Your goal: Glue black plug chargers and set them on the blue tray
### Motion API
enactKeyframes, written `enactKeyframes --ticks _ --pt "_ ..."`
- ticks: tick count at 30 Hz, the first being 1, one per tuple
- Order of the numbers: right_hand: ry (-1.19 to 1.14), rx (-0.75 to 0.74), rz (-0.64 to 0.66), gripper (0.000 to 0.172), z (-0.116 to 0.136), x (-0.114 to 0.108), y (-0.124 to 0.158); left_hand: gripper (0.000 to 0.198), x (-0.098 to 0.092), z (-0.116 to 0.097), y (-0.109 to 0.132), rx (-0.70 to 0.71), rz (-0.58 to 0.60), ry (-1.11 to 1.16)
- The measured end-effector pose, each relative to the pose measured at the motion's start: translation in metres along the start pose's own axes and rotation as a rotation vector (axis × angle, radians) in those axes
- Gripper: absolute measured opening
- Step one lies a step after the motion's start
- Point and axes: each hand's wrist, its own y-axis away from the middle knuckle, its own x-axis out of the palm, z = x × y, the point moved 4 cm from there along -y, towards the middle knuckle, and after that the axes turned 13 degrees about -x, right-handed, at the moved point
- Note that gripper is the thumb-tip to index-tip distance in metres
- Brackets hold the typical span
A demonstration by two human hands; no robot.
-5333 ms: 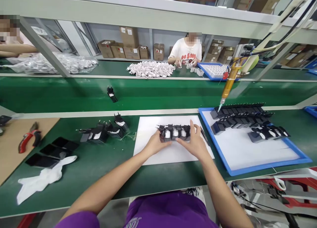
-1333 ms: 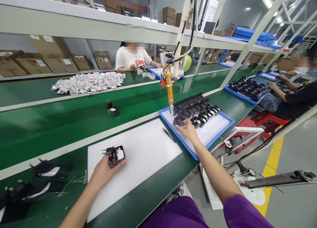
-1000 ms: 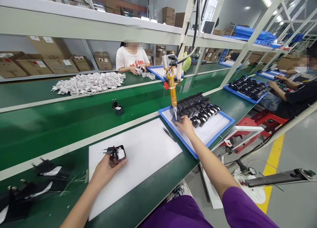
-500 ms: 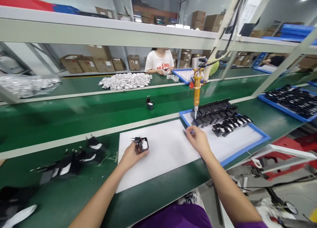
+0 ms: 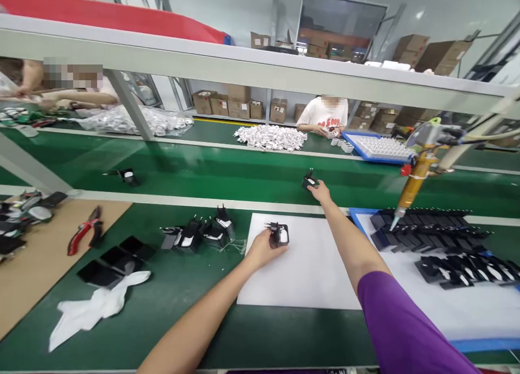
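Note:
My left hand [image 5: 263, 251] is closed round a black plug housing [image 5: 283, 235], its open side showing a white part and wires, above the white foam sheet [image 5: 309, 276]. Stretched forward over the green belt, my right hand [image 5: 320, 192] has its fingers on a second black plug housing [image 5: 309, 182] with two pins pointing up. Several similar black plug units [image 5: 190, 236] stand on the green table left of the sheet. A yellow dispenser [image 5: 416, 181] hangs over rows of black units [image 5: 430, 233] in the blue-edged tray [image 5: 487, 344] at the right.
Red-handled pliers [image 5: 84, 232] lie on a brown board at the left, near empty black housings [image 5: 116, 263] and a white cloth [image 5: 97, 306]. Another black unit [image 5: 128, 176] is on the belt. A shelf beam [image 5: 244, 70] crosses above. People sit across the belt.
The view has turned left. My right hand has moved from beside the dispenser tray out to the plug housing on the belt. My left hand still holds its housing.

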Motion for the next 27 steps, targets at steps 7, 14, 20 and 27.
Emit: enactKeyframes --ticks 7,14,20,27 --pt "0.052 0.017 0.127 0.027 0.008 -0.003 0.025 0.041 -0.001 -0.006 0.003 -0.009 0.017 -0.02" --pt "0.026 -0.137 0.193 0.026 0.037 -0.042 0.163 0.052 -0.042 -0.026 0.027 -0.033 0.071 -0.197" --pt "-0.045 -0.095 0.191 0.03 0.032 -0.044 0.253 0.052 -0.021 -0.067 0.067 0.097 0.154 -0.198" --pt "-0.181 -0.208 -0.263 0.037 0.024 -0.143 0.227 0.085 0.043 -0.081 0.063 0.12 0.143 -0.359"
